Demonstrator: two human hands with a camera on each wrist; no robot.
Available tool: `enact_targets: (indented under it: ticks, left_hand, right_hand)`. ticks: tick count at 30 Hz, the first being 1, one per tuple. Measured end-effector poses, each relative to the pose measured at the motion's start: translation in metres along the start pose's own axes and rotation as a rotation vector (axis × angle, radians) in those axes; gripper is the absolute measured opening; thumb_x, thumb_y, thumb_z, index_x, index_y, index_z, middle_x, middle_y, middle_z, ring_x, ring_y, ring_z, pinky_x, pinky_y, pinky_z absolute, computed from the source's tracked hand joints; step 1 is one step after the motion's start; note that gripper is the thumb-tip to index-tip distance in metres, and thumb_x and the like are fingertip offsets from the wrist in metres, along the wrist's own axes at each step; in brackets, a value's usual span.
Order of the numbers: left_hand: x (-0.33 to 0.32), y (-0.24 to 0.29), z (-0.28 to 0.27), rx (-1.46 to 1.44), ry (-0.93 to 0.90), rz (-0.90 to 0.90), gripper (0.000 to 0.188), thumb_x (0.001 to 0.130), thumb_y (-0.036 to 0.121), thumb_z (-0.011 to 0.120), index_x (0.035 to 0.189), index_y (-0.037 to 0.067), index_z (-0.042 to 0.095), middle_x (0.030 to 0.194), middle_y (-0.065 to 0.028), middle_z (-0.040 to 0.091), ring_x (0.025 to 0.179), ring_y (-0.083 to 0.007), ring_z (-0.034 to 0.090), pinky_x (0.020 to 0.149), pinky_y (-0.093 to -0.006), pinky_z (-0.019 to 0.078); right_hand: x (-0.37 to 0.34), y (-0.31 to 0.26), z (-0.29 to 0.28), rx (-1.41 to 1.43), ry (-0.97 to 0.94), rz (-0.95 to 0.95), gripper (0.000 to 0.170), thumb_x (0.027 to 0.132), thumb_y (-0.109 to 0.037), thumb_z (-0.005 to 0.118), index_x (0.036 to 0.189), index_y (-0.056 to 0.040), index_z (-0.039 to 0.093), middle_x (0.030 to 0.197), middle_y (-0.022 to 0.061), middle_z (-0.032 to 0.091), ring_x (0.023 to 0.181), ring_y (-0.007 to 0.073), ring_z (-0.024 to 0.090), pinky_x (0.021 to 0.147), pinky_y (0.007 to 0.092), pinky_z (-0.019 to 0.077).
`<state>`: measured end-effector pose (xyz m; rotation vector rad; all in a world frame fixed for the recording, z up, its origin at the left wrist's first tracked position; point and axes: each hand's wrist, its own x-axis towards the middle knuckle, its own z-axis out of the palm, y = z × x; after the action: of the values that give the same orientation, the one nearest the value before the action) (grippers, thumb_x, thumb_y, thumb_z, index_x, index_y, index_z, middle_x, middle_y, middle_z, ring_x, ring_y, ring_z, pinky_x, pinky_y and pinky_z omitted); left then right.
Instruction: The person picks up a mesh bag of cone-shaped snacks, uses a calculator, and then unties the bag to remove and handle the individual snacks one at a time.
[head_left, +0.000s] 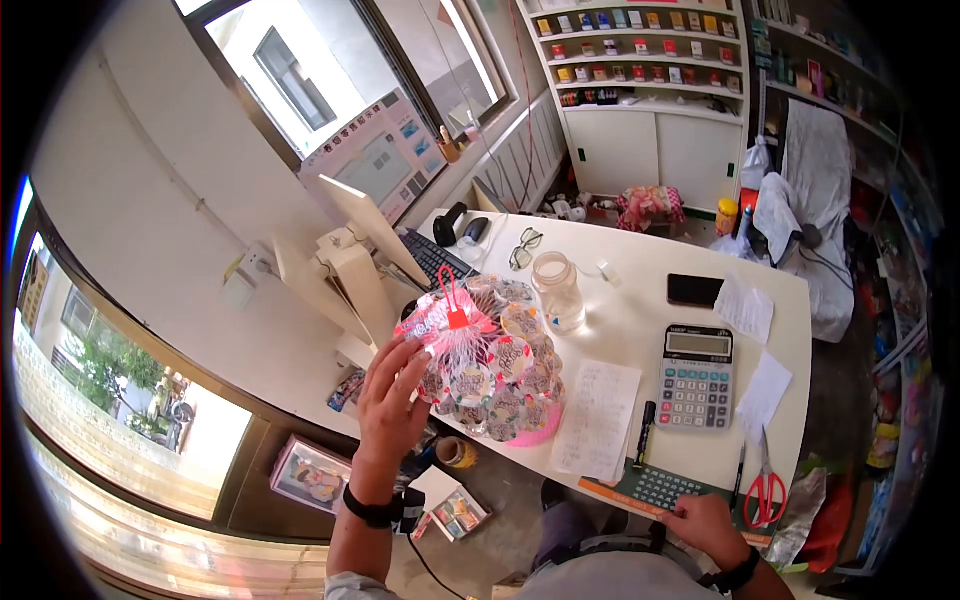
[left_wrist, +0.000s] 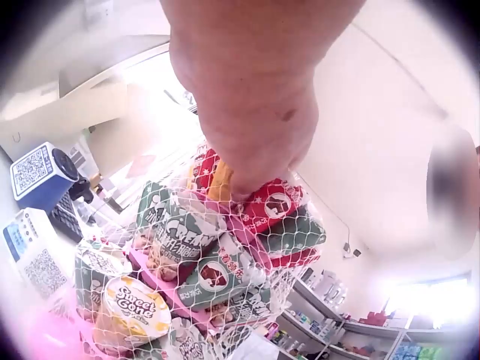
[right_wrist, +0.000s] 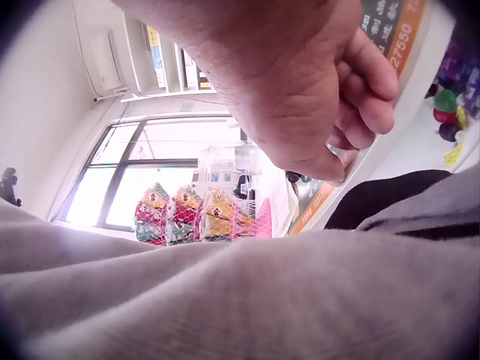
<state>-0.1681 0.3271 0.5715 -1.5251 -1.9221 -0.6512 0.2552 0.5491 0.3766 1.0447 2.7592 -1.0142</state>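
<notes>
A net bag point(head_left: 490, 365) full of cone-shaped wrapped snacks stands on the near left of the desk, with a red tag and loop on top. My left hand point(head_left: 392, 385) rests against its left side, fingers mostly straight. In the left wrist view, green and red snack packs point(left_wrist: 217, 274) and round lids show through the white mesh, while the fingertips are partly hidden. My right hand point(head_left: 703, 525) lies at the desk's front edge on a green and orange printed sheet point(head_left: 655, 484). Its fingers point(right_wrist: 367, 94) are loosely curled in the right wrist view.
Behind the net bag are a clear jar point(head_left: 558, 295), glasses point(head_left: 525, 248) and a keyboard point(head_left: 438, 258). Handwritten paper point(head_left: 597, 415), a black marker point(head_left: 646, 432), a calculator point(head_left: 696, 385), a phone point(head_left: 695, 290) and red scissors point(head_left: 766, 495) lie toward the right.
</notes>
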Motion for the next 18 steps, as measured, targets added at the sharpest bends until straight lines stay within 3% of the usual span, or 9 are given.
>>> enact_targets:
  ticks: [6,9,12,14,17,18]
  left_hand:
    - [-0.013,0.013,0.0,0.004,0.025,-0.041,0.066,0.068,-0.007,0.073,0.131,0.009,0.065,0.135,-0.0155,0.065,0.127,-0.041,0.06,0.106,-0.0489,0.0509]
    - [-0.014,0.015,-0.003,0.014,0.031,-0.053,0.066,0.069,-0.007,0.073,0.132,0.009,0.065,0.135,-0.0153,0.065,0.127,-0.0408,0.06,0.106,-0.0486,0.0505]
    - [-0.013,0.016,-0.003,0.025,0.021,-0.075,0.065,0.07,-0.006,0.073,0.132,0.01,0.065,0.136,-0.0155,0.064,0.128,-0.0399,0.059,0.106,-0.0476,0.0497]
    - [-0.011,0.016,-0.002,0.028,0.027,-0.084,0.063,0.071,-0.005,0.073,0.132,0.01,0.066,0.137,-0.0152,0.063,0.128,-0.0391,0.059,0.107,-0.0472,0.0492]
    - [-0.008,0.019,0.001,0.037,0.029,-0.111,0.06,0.073,-0.005,0.072,0.132,0.009,0.066,0.138,-0.0147,0.063,0.128,-0.0384,0.059,0.107,-0.0467,0.0487]
    - [-0.006,0.02,0.002,0.041,0.029,-0.121,0.06,0.074,-0.005,0.072,0.132,0.009,0.066,0.138,-0.0145,0.063,0.128,-0.0382,0.059,0.107,-0.0466,0.0486]
  right_hand:
    - [0.001,-0.013,-0.014,0.024,-0.139,-0.007,0.038,0.084,-0.046,0.077,0.077,-0.0089,0.072,0.07,0.0137,0.071,0.069,0.0363,0.071,0.064,0.0467,0.0553]
    - [0.011,-0.037,-0.014,-0.042,-0.097,-0.148,0.033,0.087,-0.042,0.074,0.085,-0.0096,0.073,0.075,0.0135,0.071,0.071,0.0362,0.071,0.064,0.0477,0.055]
    - [0.032,-0.072,-0.011,-0.134,-0.027,-0.407,0.03,0.087,-0.038,0.075,0.096,-0.0092,0.071,0.088,0.0133,0.073,0.08,0.0352,0.072,0.068,0.0462,0.0556]
    - [0.053,-0.095,-0.005,-0.134,0.084,-0.671,0.035,0.085,-0.035,0.078,0.106,-0.0088,0.068,0.107,0.0122,0.07,0.102,0.0337,0.068,0.082,0.0456,0.0547]
    - [0.081,-0.133,0.0,-0.229,0.272,-0.913,0.043,0.081,-0.034,0.08,0.113,-0.0078,0.067,0.118,0.0116,0.065,0.118,0.0323,0.059,0.099,0.0481,0.048]
    - [0.088,-0.138,0.007,-0.266,0.273,-0.915,0.045,0.08,-0.033,0.08,0.114,-0.0075,0.066,0.12,0.0118,0.064,0.12,0.032,0.057,0.101,0.0492,0.0457]
